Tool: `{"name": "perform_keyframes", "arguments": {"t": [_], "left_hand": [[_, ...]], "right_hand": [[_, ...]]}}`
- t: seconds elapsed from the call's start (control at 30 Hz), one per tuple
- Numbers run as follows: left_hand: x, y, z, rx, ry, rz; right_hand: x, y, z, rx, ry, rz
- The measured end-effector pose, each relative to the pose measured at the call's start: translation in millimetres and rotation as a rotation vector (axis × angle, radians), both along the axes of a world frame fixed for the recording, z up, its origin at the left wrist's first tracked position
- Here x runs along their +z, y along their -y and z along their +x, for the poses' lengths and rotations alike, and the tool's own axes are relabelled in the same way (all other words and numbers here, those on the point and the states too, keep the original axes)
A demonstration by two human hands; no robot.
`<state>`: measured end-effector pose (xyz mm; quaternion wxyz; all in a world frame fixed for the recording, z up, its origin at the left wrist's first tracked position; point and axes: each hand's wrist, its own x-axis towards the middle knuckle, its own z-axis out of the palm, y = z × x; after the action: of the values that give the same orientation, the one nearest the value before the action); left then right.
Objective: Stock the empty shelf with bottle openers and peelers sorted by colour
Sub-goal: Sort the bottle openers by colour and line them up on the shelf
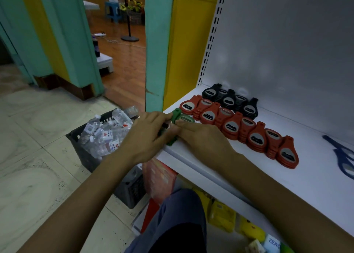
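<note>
Green bottle openers [177,116] sit at the front left corner of the white shelf [287,176], and both my hands are on them. My left hand [145,135] curls over the stack from the left. My right hand [203,137] touches the top opener with fingers stretched out. Behind them a diagonal row of red bottle openers [231,127] runs to the right. A shorter row of black bottle openers [229,100] lies against the back panel. How many green openers lie under my hands is hidden.
A blue peeler [342,157] lies at the shelf's right edge. A dark crate [84,153] of water bottles stands on the tiled floor left of the shelf. Packaged goods [222,214] fill the shelf below. My knee [178,220] is under the shelf edge.
</note>
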<state>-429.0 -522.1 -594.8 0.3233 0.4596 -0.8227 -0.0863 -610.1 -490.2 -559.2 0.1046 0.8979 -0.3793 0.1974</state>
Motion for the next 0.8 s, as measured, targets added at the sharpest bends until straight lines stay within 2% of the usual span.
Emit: {"name": "perform_keyframes", "arguments": {"t": [0.1,0.17,0.27,0.43,0.7,0.8], "left_hand": [[-2,-2,2,-0.002,0.133,-0.029],[-2,-3,2,0.010,0.133,-0.032],[-1,-3,1,0.019,0.138,-0.055],[0,-4,0,0.034,0.180,-0.053],[0,-5,-2,0.043,0.202,-0.045],[2,-5,-1,0.032,0.189,-0.023]], "right_hand": [[-5,2,-1,-0.055,0.225,0.159],[-7,1,-9,-0.073,0.308,0.149],[-8,0,-25,-0.122,0.263,0.080],[-9,9,-28,-0.131,0.112,0.162],[-12,13,-27,-0.167,0.139,0.175],[-13,13,-27,-0.205,0.218,0.157]]}}
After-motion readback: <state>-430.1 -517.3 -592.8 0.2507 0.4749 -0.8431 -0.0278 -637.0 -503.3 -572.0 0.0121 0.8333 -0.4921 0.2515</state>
